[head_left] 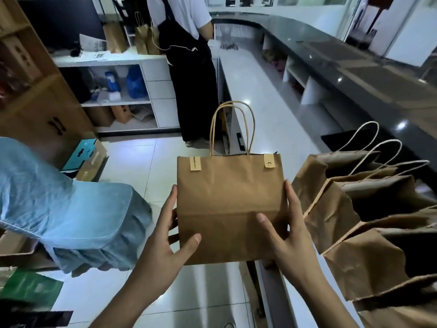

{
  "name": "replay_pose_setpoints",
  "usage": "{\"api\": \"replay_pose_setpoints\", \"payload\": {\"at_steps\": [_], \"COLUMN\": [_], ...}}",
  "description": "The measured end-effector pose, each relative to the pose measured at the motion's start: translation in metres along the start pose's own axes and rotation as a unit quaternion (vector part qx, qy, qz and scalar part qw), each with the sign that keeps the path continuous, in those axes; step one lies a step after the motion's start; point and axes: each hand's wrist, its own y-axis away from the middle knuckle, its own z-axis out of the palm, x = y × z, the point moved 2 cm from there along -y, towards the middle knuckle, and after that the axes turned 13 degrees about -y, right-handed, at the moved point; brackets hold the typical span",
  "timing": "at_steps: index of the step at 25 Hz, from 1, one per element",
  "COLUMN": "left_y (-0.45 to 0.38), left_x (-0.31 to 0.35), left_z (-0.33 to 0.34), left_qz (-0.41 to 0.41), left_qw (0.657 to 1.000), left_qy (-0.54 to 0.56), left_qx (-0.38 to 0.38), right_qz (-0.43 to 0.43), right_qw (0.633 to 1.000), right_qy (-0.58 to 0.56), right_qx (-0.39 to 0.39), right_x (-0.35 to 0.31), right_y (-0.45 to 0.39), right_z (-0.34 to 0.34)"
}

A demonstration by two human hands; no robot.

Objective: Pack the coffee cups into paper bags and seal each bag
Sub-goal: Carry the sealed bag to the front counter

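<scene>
A brown paper bag point(228, 204) is held upright in mid-air at the centre of view, above the tiled floor point(132, 166). The left hand point(165, 242) grips its left edge and the right hand point(283, 228) its right edge, each with the thumb on the front face and the fingers curled behind. Two stickers, one point(195, 163) at 11 o'clock and one point(269, 161) at 1 o'clock, fold over the closed top. At 3 o'clock, open bags point(354, 209) stand in a row on the bench point(272, 129). At 12 o'clock stands a person in a dark apron point(189, 67).
</scene>
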Motion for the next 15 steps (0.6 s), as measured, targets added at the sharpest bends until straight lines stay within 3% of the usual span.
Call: {"api": "replay_pose_setpoints", "payload": {"at_steps": [9, 15], "left_y": [-0.127, -0.246], "left_x": [0.002, 0.013], "left_z": [0.016, 0.024], "left_qz": [0.016, 0.067], "left_qw": [1.0, 0.995], "left_qy": [0.02, 0.029], "left_qx": [-0.016, -0.064], "right_qz": [-0.003, -0.034], "right_qw": [1.0, 0.995], "right_qy": [0.0, 0.026], "right_qx": [0.023, 0.092], "right_x": [0.01, 0.009], "right_y": [-0.118, -0.2], "right_z": [-0.005, -0.008]}}
